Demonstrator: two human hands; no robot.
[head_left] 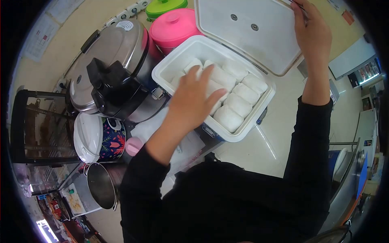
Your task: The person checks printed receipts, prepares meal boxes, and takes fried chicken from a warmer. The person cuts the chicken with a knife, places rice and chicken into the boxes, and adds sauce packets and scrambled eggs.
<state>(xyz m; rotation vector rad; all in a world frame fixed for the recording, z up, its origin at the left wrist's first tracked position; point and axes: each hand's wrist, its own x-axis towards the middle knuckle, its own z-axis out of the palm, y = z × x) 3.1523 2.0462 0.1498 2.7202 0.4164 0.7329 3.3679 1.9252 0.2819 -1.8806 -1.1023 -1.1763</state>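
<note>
A white-lined cooler box (265,99) stands in front of me with its lid (247,44) raised. Inside, several white rounded bundles (229,118) lie packed in rows; whether they are wrapped or bare I cannot tell. My left hand (194,95) is over the box's left part, fingers spread, at or just above the bundles; contact is unclear. It hides some of them. At the upper right, my right hand (314,34) grips the outer edge of the lid and holds it up.
A large steel rice cooker (109,52) stands left of the box, with a pink lidded container (172,26) and a green one (164,7) behind. Nearer are a flowered pot (113,137), a pink lidded item (133,146) and a deep metal pot (100,184). Tiled floor (259,150) shows right.
</note>
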